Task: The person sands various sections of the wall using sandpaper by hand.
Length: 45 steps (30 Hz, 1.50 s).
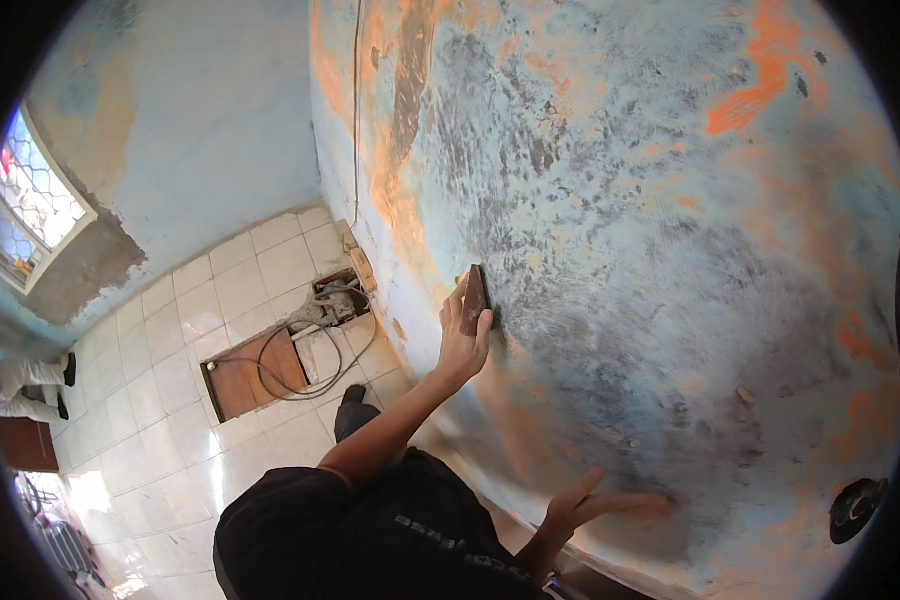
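My left hand is closed around a small dark-brown sanding block, its long side toward the wall. The block is at the large patchy wall, where light blue paint is mottled with dark grey scuffs and orange patches. Lower right, my right hand is slightly blurred, fingers stretched out and thumb apart, with nothing in it. It is at the wall's lower part; whether the palm touches cannot be made out.
White floor tiles lie to the left. A floor opening with a brown board has a loose dark cable looped over it. A window is in the far-left wall, and a round black fitting sits at right.
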Tool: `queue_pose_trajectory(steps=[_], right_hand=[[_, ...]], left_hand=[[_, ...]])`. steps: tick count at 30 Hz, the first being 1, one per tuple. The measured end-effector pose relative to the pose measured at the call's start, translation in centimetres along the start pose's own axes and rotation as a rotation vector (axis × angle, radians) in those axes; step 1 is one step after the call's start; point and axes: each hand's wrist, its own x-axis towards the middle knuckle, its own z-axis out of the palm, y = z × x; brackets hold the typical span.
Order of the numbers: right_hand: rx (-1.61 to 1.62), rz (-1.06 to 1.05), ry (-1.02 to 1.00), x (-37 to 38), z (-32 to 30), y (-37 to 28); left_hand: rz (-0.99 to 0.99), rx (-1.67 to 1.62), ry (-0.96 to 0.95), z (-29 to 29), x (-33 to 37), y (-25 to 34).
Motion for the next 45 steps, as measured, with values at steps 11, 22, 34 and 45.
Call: queue_pose_trajectory(steps=[11,22,34,45], right_hand=[[-0.043,-0.052,0.246,3.0,4.8,-4.9],[-0.37,-0.241,0.43,4.7,8.2,-5.3],[-0.379,-0.355,0.543,5.5,8.9,-6.4],[-0.404,-0.339,0.535,5.2,9.0,-6.4]], left_hand=[[0.062,0.16,-0.136,-1.0,1.8,-1.9],[-0.247,-0.272,0.017,-3.2,12.0,-9.4],[-0.424,-0.287,-0.289,1.0,1.3,-10.0],[-0.244,-0.488,-0.216,-1.0,2.6,-8.9]])
